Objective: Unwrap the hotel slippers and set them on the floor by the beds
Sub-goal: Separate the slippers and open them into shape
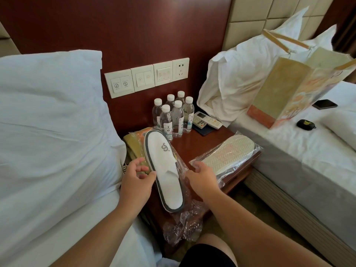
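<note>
A white hotel slipper (165,168) with dark trim and a grey logo is held over the front of the wooden nightstand (194,145). My left hand (137,180) grips its left edge with thumb and fingers. My right hand (200,176) pinches the clear plastic wrapper (183,222), which is pulled off the slipper's right side and hangs crumpled below it. A second slipper pack (229,155), sole up and sealed in clear plastic, lies on the nightstand's right side.
Several water bottles (173,114), a remote control (207,120) and a beige telephone (133,149) crowd the nightstand. A bed with a white pillow (48,122) is left; the right bed (312,143) holds a paper bag (296,85), phone and small black case. Carpet floor (242,199) lies between.
</note>
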